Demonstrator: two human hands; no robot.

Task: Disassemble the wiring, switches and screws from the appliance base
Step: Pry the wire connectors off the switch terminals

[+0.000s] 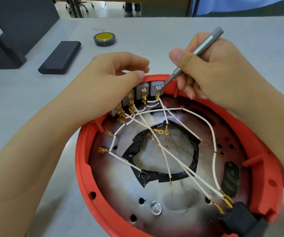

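Red plastic appliance base (pixel 84 168) sits upside-down on the grey table (pixel 26 100), near edge cut off by the frame. Metal plate inside, scorched dark in patches, with a central opening ringed in black tape (pixel 156 175).

Row of grey switches (pixel 143 90) mounted along the far rim. Brass spade terminals plugged into them, white wires (pixel 213 134) fanning out across the plate. Several wire ends lie loose with ring or spade lugs. A few run to a black connector block (pixel 240 218) at the near right rim.

Right hand (pixel 211 69) holds a slim grey screwdriver (pixel 204 47) pen-style, grip closed on the shaft between thumb and fingers. Tip is at the top terminal of the rightmost switch (pixel 156 87).

Left hand (pixel 114 69) rests over the far rim just left of that switch, fingers curled, thumb tip against the rim by the switch row. Grip looks like a pinch on the rim/switch bank, but I cannot tell exactly what the fingertips hold.

On the table beyond: roll of black tape with yellow core (pixel 104 39), flat black case (pixel 60 57), black box (pixel 9 31) at far left.
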